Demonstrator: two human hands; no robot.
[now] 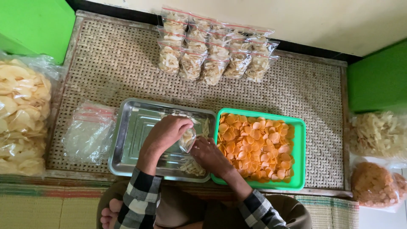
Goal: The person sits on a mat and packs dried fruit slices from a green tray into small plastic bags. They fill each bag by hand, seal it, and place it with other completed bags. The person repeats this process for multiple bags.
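My left hand (164, 135) and my right hand (209, 154) meet over a metal tray (131, 127), both gripping a small clear plastic bag (188, 139) partly filled with pale crackers. Loose pale crackers (193, 167) lie in the tray under my right hand. Right beside it stands a green tray (299, 169) heaped with round orange chips (256, 146). Both sleeves are black-and-white plaid.
Several filled, sealed small bags (214, 48) lie in rows at the back of the woven low table (296, 89). A stack of empty bags (87, 131) lies left of the metal tray. Large bags of crackers sit far left (21, 114) and right (377, 135).
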